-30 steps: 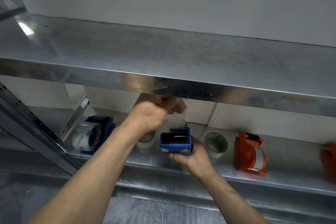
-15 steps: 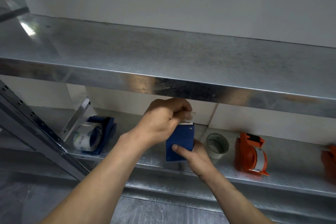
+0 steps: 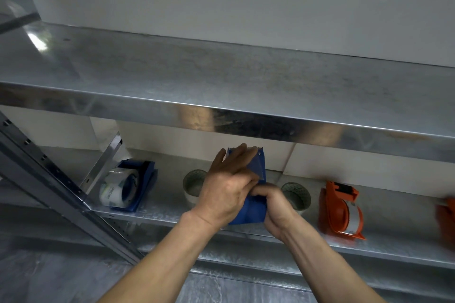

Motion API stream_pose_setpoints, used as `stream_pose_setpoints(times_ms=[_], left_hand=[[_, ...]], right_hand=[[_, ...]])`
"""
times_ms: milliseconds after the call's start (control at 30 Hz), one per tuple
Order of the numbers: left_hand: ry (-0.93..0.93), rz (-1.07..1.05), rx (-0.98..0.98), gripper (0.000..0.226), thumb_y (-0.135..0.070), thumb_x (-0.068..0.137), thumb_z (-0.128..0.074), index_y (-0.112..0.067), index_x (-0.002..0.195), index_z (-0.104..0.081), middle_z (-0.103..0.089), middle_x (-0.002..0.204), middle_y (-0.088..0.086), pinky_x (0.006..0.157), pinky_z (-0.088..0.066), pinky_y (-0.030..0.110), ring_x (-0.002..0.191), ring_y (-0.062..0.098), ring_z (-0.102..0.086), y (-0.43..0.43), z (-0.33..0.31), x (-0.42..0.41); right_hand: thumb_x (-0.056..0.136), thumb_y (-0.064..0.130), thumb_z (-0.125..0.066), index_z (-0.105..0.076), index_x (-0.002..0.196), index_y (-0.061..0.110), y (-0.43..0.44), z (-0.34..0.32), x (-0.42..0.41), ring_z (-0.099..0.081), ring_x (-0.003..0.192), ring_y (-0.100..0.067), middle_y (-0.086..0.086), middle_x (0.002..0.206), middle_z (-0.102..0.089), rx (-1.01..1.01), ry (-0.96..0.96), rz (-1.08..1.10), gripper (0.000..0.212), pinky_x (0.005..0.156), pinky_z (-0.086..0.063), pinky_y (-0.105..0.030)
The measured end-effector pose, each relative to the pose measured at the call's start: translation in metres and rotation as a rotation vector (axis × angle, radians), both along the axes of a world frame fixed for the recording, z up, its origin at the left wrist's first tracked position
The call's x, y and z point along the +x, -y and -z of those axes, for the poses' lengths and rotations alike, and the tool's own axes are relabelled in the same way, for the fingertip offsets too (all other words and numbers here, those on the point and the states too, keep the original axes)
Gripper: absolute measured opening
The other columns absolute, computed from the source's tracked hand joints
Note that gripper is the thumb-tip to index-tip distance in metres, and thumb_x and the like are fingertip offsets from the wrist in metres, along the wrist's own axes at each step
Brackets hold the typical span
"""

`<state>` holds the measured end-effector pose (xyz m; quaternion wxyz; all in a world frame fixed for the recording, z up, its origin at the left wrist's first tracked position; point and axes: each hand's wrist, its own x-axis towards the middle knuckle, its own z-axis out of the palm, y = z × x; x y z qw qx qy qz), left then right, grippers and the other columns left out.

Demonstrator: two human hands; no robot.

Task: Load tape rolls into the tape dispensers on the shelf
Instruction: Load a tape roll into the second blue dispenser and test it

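Up front over the lower shelf (image 3: 160, 211), right hand (image 3: 275, 206) is gripping the blue dispenser (image 3: 259, 167) by its bottom end, and left hand (image 3: 226, 189) is pressing flat, fingers straight, across its side. Loose tape rolls (image 3: 194, 181) are sitting behind, either side.

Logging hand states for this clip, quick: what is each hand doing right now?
Left hand: open, fingers straight, pressing flat on the blue tape dispenser.
Right hand: closed, gripping the lower part of the blue tape dispenser.
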<state>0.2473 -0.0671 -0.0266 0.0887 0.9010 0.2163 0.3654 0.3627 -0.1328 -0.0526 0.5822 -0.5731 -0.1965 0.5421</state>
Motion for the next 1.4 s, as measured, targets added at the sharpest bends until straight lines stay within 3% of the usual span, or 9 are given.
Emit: stream_pose_setpoints(times_ms=[100,267,433,667,800,867,967,1100,1400], left_hand=[[-0.004,-0.020,-0.012,0.018,-0.017,0.086,-0.063,-0.015,0.069,-0.070,-0.061,0.134,0.004,0.103,-0.041,0.048,0.135,0.024,-0.045,-0.004,0.009,-0.001],[0.066,-0.032,-0.073,0.016,-0.021,0.086,-0.062,-0.014,0.079,-0.074,-0.055,0.142,0.002,0.110,-0.035,0.052,0.139,0.027,-0.041,-0.003,0.019,-0.006],[0.080,-0.029,-0.142,0.017,-0.022,0.085,-0.061,-0.017,0.075,-0.073,-0.049,0.147,0.000,0.109,-0.035,0.059,0.143,0.026,-0.034,-0.002,0.029,-0.010],[0.079,0.022,-0.226,0.008,-0.023,0.080,-0.071,-0.026,0.086,-0.075,-0.039,0.154,0.000,0.112,-0.035,0.054,0.148,0.023,-0.025,-0.005,0.037,-0.014],[0.413,-0.176,-0.719,0.050,-0.028,0.083,-0.073,-0.025,0.129,-0.056,-0.057,0.130,-0.011,0.098,-0.043,0.015,0.118,-0.009,-0.051,0.000,0.030,-0.017],[0.594,-0.332,-0.983,0.041,-0.031,0.090,-0.066,-0.020,0.128,-0.055,-0.063,0.115,-0.004,0.094,-0.048,0.027,0.104,0.001,-0.060,-0.005,0.028,-0.014],[0.505,-0.400,-1.376,0.025,-0.036,0.093,-0.057,-0.015,0.106,-0.064,-0.067,0.111,0.017,0.098,-0.048,0.051,0.105,0.033,-0.062,-0.015,0.033,-0.007],[0.535,-0.132,-1.926,0.043,-0.039,0.097,-0.051,-0.006,0.121,-0.066,-0.069,0.118,0.019,0.103,-0.046,0.050,0.111,0.035,-0.064,-0.009,0.039,-0.004],[0.668,-0.099,-1.968,0.048,-0.040,0.093,-0.056,-0.002,0.122,-0.064,-0.063,0.125,0.026,0.097,-0.048,0.048,0.107,0.035,-0.063,-0.009,0.047,-0.002]], right_hand=[[0.058,0.011,-0.059,-0.070,0.081,0.002,0.004,-0.003,0.003,-0.064,0.076,-0.029,-0.016,0.076,-0.069,0.072,-0.146,-0.019,0.027,0.074,-0.049,-0.037],[0.088,0.027,-0.061,-0.069,0.117,0.005,0.004,-0.007,0.001,-0.066,0.111,-0.032,-0.021,0.120,-0.069,0.138,-0.264,-0.044,0.037,0.101,-0.047,-0.043],[0.079,0.038,-0.069,-0.079,0.098,0.014,0.003,-0.005,-0.005,-0.069,0.101,-0.033,-0.022,0.109,-0.073,0.012,-0.132,-0.051,0.032,0.097,-0.050,-0.046],[0.092,0.039,-0.061,-0.071,0.113,0.009,0.001,-0.006,-0.007,-0.070,0.102,-0.037,-0.020,0.105,-0.074,-0.099,-0.095,0.062,0.038,0.102,-0.049,-0.054],[0.090,0.042,-0.063,-0.069,0.114,0.010,-0.002,-0.010,0.002,-0.070,0.100,-0.038,-0.016,0.103,-0.076,-0.137,-0.082,0.104,0.040,0.097,-0.052,-0.056],[0.091,0.041,-0.063,-0.067,0.113,0.011,-0.001,-0.012,0.007,-0.071,0.094,-0.035,-0.015,0.102,-0.076,-0.121,-0.142,0.107,0.038,0.090,-0.056,-0.052],[0.092,0.038,-0.059,-0.068,0.108,0.010,0.002,-0.019,0.012,-0.073,0.076,-0.029,-0.015,0.095,-0.076,-0.070,-0.294,0.076,0.033,0.071,-0.060,-0.042],[0.092,0.035,-0.058,-0.068,0.108,0.006,0.003,-0.022,0.014,-0.073,0.069,-0.027,-0.016,0.090,-0.075,-0.018,-0.382,0.052,0.036,0.057,-0.059,-0.034],[0.086,0.045,-0.065,-0.069,0.110,0.010,-0.009,-0.015,0.015,-0.071,0.086,-0.032,-0.014,0.099,-0.076,-0.144,-0.106,0.136,0.043,0.074,-0.058,-0.044]])
